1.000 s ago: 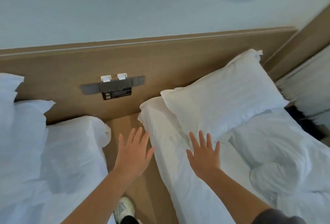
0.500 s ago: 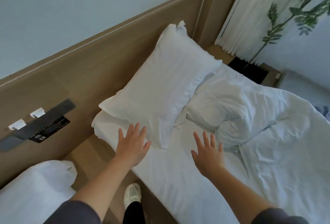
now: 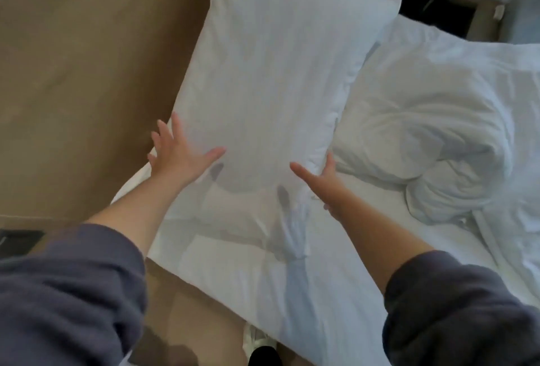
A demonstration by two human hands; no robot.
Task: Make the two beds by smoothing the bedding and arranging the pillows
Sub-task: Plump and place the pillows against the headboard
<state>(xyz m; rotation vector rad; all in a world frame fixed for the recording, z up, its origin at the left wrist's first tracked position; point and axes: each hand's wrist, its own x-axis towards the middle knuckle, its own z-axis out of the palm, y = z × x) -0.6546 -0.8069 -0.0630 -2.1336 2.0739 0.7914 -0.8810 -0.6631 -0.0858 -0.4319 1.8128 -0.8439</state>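
The plump white fabric pillow (image 3: 263,88) runs off the top edge, beyond the fingertips. On the right hand (image 3: 318,183), the outer fingers hide behind the palm at the pillow's corner; whether they grip cannot be told. A white shoe (image 3: 257,339) below the wrists is cut off.

Bed (image 3: 321,292), white sheet: pillow (image 3: 268,73) at head end, duvet (image 3: 438,132) (crumpled) just beside it

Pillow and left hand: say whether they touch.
Cannot tell. Head view: the left hand spreads over a corner of the pillow, its thumb's shadow lying apart from it; finger contact is unclear.
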